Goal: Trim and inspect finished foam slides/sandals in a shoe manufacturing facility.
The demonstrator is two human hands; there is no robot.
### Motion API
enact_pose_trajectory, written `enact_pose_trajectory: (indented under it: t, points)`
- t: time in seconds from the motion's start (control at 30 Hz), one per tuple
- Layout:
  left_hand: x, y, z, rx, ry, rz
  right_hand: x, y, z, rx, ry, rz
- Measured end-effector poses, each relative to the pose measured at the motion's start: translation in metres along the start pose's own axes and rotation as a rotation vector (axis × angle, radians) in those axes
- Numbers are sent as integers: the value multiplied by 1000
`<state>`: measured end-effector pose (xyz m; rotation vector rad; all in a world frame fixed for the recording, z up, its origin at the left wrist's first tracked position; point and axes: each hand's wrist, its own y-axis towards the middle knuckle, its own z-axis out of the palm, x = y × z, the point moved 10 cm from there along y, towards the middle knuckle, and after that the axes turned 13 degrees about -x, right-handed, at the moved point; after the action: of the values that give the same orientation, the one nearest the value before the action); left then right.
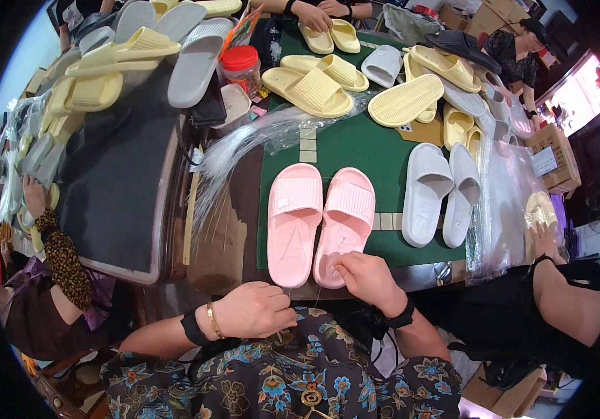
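Note:
A pair of pink slide slippers [293,227] lies side by side in front of me, toes pointing away. Thin clear strands [342,236] run over the footbeds toward my hands, and a fine line shows below the heels. My left hand [254,311] is closed just below the left slipper's heel, its fingers curled toward my body around what seems to be a strand. At the right slipper's heel, my right hand [370,278] pinches thumb and finger together over a strand. The exact grip points are too fine to make out.
A bundle of clear strands [233,157] fans out left of the slippers. Grey slippers [428,192] lie to the right on the green mat [384,258], yellow slippers [314,91] beyond. A red-lidded jar [242,66] stands at the back. Co-workers' hands [34,197] are around the table.

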<state>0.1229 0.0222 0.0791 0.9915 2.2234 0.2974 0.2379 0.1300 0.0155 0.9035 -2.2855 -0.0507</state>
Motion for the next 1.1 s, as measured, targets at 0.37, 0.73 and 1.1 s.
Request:
enact_pose_trajectory:
  t: [0.37,0.73,1.1]
  points:
    - [75,22,22,-193,431,-198,-21,18,-22,-255,41,119]
    - [76,25,11,-207,394,-194,-2,4,-24,-289,165,103]
    - [76,-2,3,-204,352,-214,27,-12,28,34,402,160]
